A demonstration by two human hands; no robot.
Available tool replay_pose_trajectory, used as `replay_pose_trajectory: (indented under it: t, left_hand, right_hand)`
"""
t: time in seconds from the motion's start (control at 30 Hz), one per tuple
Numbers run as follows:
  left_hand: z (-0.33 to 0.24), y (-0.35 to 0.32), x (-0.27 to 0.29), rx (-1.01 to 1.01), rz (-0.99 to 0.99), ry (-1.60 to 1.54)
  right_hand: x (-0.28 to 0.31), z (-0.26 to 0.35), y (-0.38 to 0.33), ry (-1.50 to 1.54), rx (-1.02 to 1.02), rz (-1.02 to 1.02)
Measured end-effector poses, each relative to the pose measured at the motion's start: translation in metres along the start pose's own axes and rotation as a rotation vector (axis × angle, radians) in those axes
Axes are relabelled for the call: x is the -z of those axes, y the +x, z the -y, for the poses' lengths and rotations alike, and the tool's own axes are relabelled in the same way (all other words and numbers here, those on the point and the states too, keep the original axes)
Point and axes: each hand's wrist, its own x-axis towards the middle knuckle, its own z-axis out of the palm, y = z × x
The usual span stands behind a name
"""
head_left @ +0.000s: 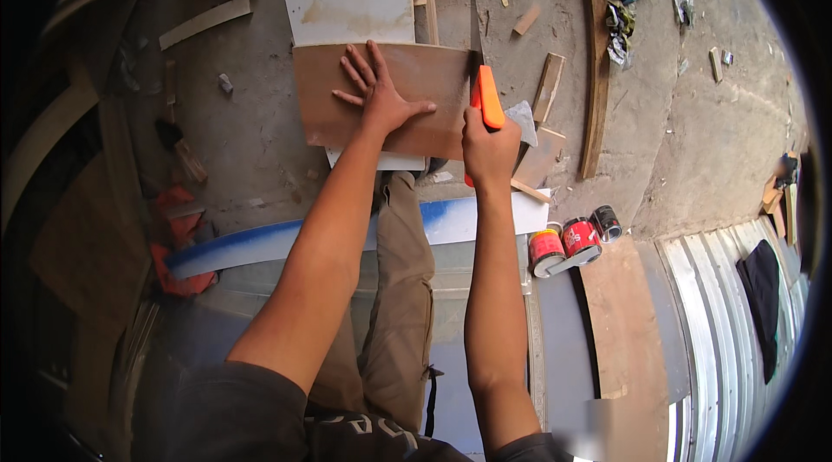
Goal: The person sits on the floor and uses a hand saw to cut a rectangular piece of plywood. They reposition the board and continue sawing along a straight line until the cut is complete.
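A brown wooden board [338,115] lies across a white panel [351,7] in front of me. With fingers spread, my left hand [378,98] presses flat on the board's middle. My right hand [491,146] is wrapped round the orange handle of a handsaw [490,98] at the board's right edge. The saw's thin blade points away from me, seen nearly edge-on, next to that edge. Whether its teeth are in the wood, I cannot tell. One of my legs [400,289] reaches forward to the board's near side.
Wood offcuts [548,87] lie on the concrete floor right of the saw, beside a long plank [596,72]. Several cans [581,238] stand at the near right. A curved blue-and-white strip [260,245] crosses under my leg. Corrugated metal sheet [715,315] lies at far right.
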Motion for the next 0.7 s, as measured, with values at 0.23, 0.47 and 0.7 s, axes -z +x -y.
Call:
replay_pose_trajectory:
  t: [0.23, 0.47, 0.7]
  left_hand:
    - [0.001, 0.001, 0.0, -0.034, -0.034, -0.017]
    - [0.005, 0.0, -0.007, -0.062, -0.063, -0.031]
    - [0.009, -0.002, 0.001, -0.167, -0.063, 0.02]
  right_hand:
    - [-0.001, 0.056, 0.02, 0.02, -0.105, -0.003]
    - [0.02, 0.062, -0.069, 0.072, 0.4, -0.268]
    - [0.025, -0.042, 0.02, -0.227, 0.471, -0.492]
